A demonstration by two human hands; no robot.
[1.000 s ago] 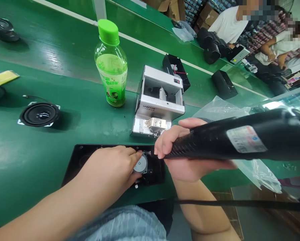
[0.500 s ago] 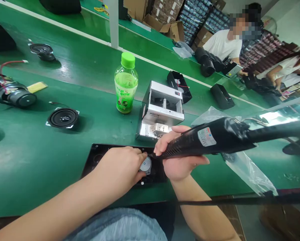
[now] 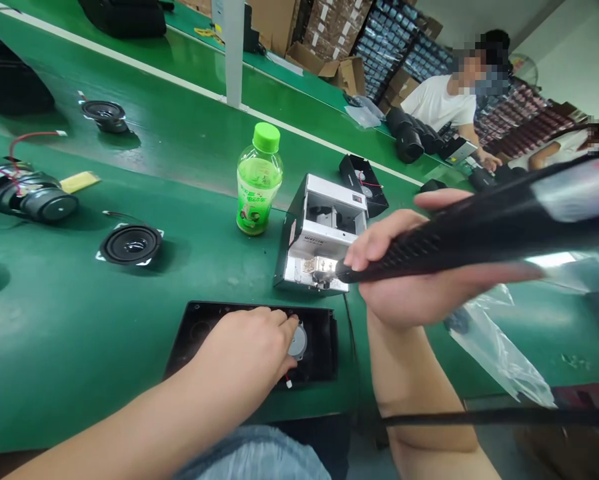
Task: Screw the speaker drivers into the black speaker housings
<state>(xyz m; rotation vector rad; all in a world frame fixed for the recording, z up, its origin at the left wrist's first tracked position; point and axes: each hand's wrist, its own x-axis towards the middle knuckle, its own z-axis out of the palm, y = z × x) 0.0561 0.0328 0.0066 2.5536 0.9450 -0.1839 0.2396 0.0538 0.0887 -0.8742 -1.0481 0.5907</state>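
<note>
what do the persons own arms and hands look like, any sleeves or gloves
The left arm and right arm are bare, with no sleeves. The left hand and right hand wear no gloves, and no rings or watch show. The only clothing in view is light blue-grey fabric over the lap.

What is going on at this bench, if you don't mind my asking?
A person at a green workbench holds a black electric screwdriver in their right hand, its tip at a silver screw feeder. Their left hand rests on a black panel, beside a round silver part. A loose speaker and a green-capped drink bottle stand nearby, and a co-worker is at the next bench.
</note>
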